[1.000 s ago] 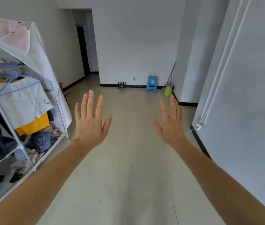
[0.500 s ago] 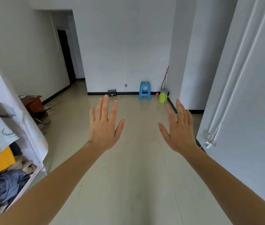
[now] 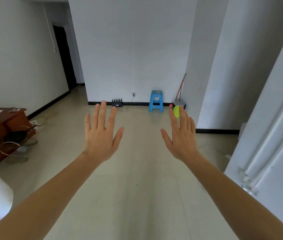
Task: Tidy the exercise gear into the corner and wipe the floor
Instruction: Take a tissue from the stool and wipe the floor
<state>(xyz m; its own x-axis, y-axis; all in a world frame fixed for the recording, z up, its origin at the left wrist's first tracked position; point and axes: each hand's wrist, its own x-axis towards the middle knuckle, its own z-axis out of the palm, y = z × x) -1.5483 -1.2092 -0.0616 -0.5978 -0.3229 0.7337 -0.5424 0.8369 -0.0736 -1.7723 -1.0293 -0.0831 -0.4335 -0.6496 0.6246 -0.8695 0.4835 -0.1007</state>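
L hand (image 3: 101,137) and R hand (image 3: 182,139) are both held up in front, palms fwd, fingers straight and spread; neither holds anything.

No exercise gear can be ID'd w/ certainty. Two candidates:
- Thin metal hoops (image 3: 11,146) on the floor by the cabinet (image 3: 7,122) at left.
- A green item (image 3: 176,110) w/ a red end in the far right corner, near the stool (image 3: 156,101).

Both are too small or blurred to say what they are. The floor (image 3: 137,196), the other task thing, runs pale and bare thru the middle of the room, w/ a dark speck or two on it.

Handling, as a guess:
- **Hoops:** look light, stiff and springy, prob. tangled together, so take one by its rim at a time, not the bunch.
- **Green item:** looks plastic and light; grip round the body.
- **Stick:** a long stick (image 3: 181,87) leans on the wall in that corner, poss. a mop. If so, hold it mid-shaft w/ both hands.
- **Floor:** tile looks smooth, so likely slick once wet.

Nothing is begun yet; the task looks to be at its start.
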